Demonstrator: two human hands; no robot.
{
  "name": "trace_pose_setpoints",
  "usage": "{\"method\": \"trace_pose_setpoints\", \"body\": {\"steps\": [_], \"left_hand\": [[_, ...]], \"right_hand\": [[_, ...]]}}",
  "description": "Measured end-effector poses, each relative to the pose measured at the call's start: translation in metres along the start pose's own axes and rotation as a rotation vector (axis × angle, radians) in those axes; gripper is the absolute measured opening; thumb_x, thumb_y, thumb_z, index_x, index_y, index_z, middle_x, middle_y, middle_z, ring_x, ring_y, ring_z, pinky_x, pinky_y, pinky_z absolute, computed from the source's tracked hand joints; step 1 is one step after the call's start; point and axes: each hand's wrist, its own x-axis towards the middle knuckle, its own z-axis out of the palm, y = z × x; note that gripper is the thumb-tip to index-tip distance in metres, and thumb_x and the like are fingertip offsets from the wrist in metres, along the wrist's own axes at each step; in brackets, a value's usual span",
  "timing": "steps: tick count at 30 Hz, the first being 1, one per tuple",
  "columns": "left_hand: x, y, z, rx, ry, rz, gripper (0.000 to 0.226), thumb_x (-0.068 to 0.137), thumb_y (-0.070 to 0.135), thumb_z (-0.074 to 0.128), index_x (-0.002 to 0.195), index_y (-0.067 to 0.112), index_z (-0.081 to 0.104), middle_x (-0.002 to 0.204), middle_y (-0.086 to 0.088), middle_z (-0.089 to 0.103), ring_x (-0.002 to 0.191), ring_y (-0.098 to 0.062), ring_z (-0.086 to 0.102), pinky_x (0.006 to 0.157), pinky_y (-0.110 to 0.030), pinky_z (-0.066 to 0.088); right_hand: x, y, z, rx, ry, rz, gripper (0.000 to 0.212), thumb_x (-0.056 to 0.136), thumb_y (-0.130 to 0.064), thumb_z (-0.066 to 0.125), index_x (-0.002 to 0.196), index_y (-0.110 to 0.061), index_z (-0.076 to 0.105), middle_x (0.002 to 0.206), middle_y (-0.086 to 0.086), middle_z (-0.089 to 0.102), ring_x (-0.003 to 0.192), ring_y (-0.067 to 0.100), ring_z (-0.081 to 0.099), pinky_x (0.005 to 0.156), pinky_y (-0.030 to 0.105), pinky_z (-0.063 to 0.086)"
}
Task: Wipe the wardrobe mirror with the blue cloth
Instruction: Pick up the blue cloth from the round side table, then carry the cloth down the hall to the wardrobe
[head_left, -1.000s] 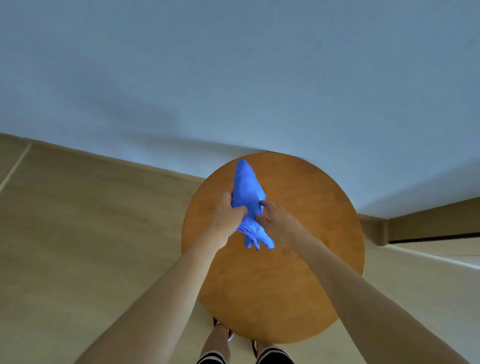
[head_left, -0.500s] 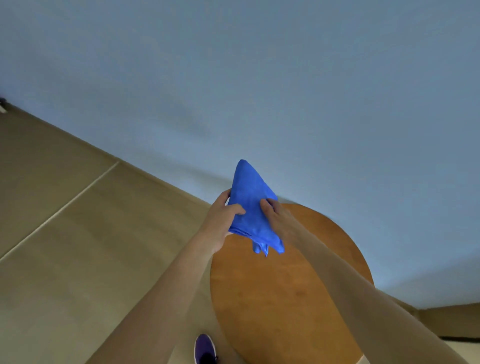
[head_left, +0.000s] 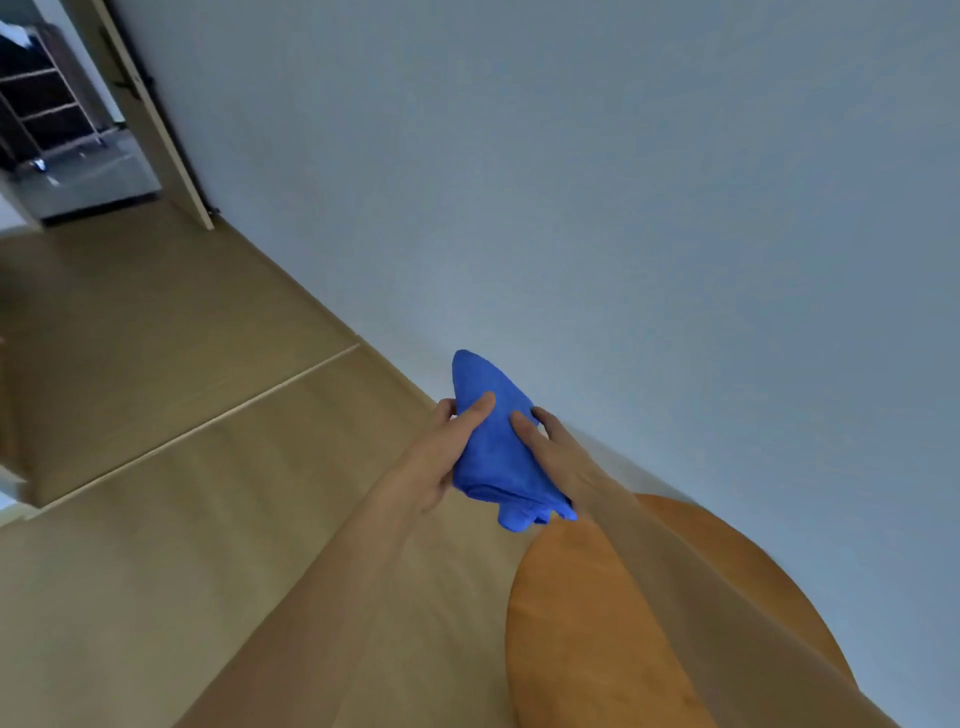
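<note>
- My left hand (head_left: 434, 465) grips the blue cloth (head_left: 496, 457) on its left side, with the thumb on top.
- My right hand (head_left: 563, 460) pinches the same cloth on its right side.
- The cloth is bunched to a point and held in the air, just past the far-left edge of the round wooden table (head_left: 587, 639).
- Left of the table is the wooden floor (head_left: 182, 415), and behind the table is a pale wall (head_left: 571, 182).

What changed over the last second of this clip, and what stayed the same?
The blue cloth has been carried left, off the round table to above the floor; a doorway came into view. The left hand and right hand still grip it.
</note>
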Motion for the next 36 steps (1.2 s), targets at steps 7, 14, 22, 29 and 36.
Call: {"method": "trace_pose_setpoints", "body": {"steps": [7,14,22,29,36], "left_hand": [[-0.019,0.023,-0.104,-0.115,0.147,0.002,0.025,0.088,0.027,0.077,0.111,0.024,0.067,0.095,0.006,0.080,0.102,-0.018,0.073,0.090,-0.036,0.058],[-0.047,0.048,-0.204,-0.210,0.270,0.027,0.025,0.090,0.023,0.067,0.113,0.012,0.070,0.103,-0.008,0.079,0.100,-0.025,0.074,0.090,-0.040,0.058],[-0.086,0.058,-0.297,-0.239,0.363,0.171,0.015,0.089,0.019,0.064,0.102,0.025,0.069,0.089,0.002,0.080,0.080,-0.015,0.078,0.060,-0.029,0.059],[-0.105,0.055,-0.342,-0.362,0.428,0.167,0.038,0.085,0.021,0.064,0.123,0.018,0.066,0.111,-0.010,0.078,0.102,-0.030,0.075,0.083,-0.044,0.061],[-0.083,0.063,-0.375,-0.398,0.544,0.144,0.038,0.081,0.022,0.068,0.119,0.024,0.064,0.103,-0.007,0.079,0.098,-0.030,0.076,0.085,-0.048,0.062]], "right_hand": [[0.010,-0.054,0.097,-0.080,-0.102,-0.126,0.074,0.091,-0.066,0.057,0.153,-0.035,0.031,0.140,0.000,0.057,0.117,0.017,0.062,0.097,0.030,0.049],[0.020,-0.092,0.201,-0.067,-0.189,-0.149,0.073,0.077,-0.089,0.035,0.133,-0.044,0.049,0.110,-0.006,0.074,0.091,0.015,0.074,0.087,0.042,0.058],[0.013,-0.136,0.292,0.214,-0.543,-0.179,0.051,0.084,-0.069,0.069,0.127,-0.047,0.052,0.117,0.016,0.072,0.099,0.052,0.069,0.084,0.066,0.055],[0.014,-0.157,0.343,0.287,-0.643,-0.239,0.061,0.092,-0.059,0.065,0.141,-0.025,0.049,0.129,0.010,0.068,0.114,0.030,0.069,0.097,0.052,0.055],[0.050,-0.172,0.377,0.289,-0.751,-0.137,0.061,0.093,-0.056,0.065,0.140,-0.019,0.051,0.125,0.017,0.069,0.109,0.032,0.070,0.079,0.039,0.058]]}}
